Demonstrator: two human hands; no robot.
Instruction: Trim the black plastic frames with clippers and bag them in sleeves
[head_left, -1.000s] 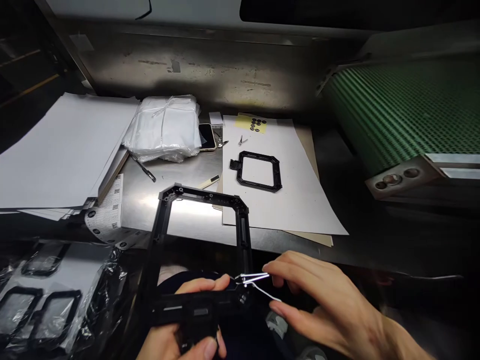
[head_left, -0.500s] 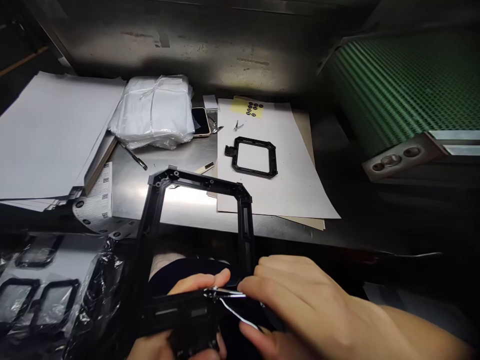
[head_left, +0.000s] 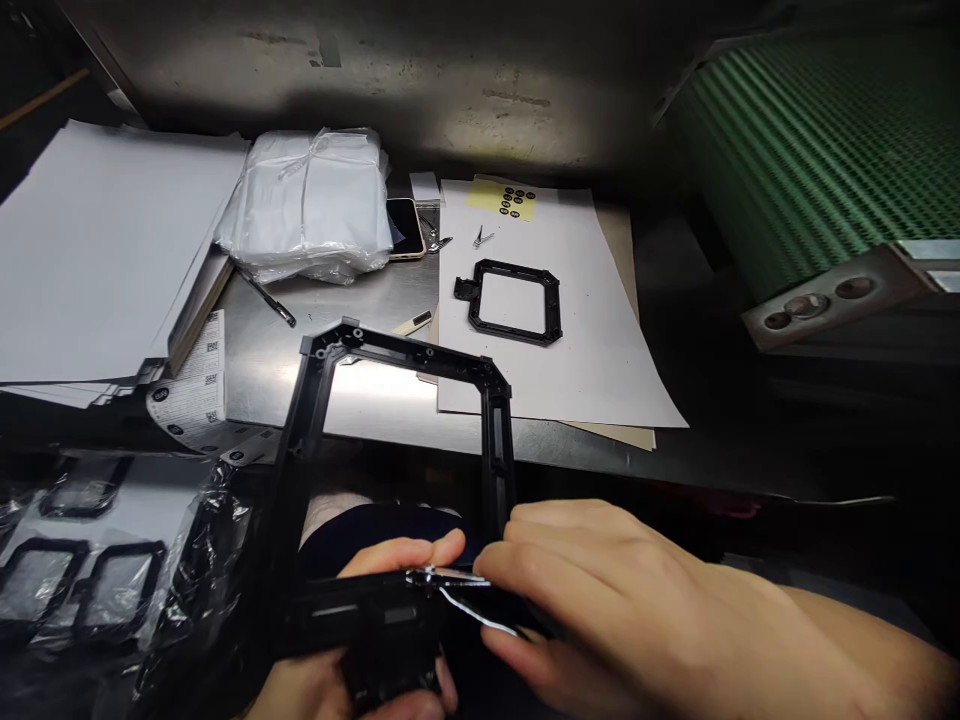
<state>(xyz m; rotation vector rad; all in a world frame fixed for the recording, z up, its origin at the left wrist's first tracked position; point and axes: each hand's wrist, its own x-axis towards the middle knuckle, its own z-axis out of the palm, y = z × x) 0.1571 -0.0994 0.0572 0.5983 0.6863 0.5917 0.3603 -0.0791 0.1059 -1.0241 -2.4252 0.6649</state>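
Tweezers (head_left: 448, 577) sit pinched in the right hand (head_left: 600, 610), their metal tips touching the near bar of a large black plastic frame (head_left: 397, 480), close to the left thumb. That frame stands tilted up over the person's lap, its far bar reaching above the edge of the steel workbench (head_left: 360, 400). Its near bar is gripped by the left hand (head_left: 375, 640), with the thumb lying along the top and the fingers curled closed underneath.

On the bench beyond, a smaller black frame (head_left: 514, 301) lies flat on a white paper sheet (head_left: 592, 370), well apart from both hands. A yellow sticker sheet (head_left: 508, 199) with black dots rests at the far edge of that paper. Left of it lie a phone (head_left: 405, 227), a wrapped white bundle (head_left: 311, 205) and a pen (head_left: 268, 301). A stack of white paper (head_left: 90, 250) fills the left side. At lower left, bagged black frames (head_left: 82, 590) show through clear plastic. A green conveyor belt (head_left: 817, 140) runs at upper right.
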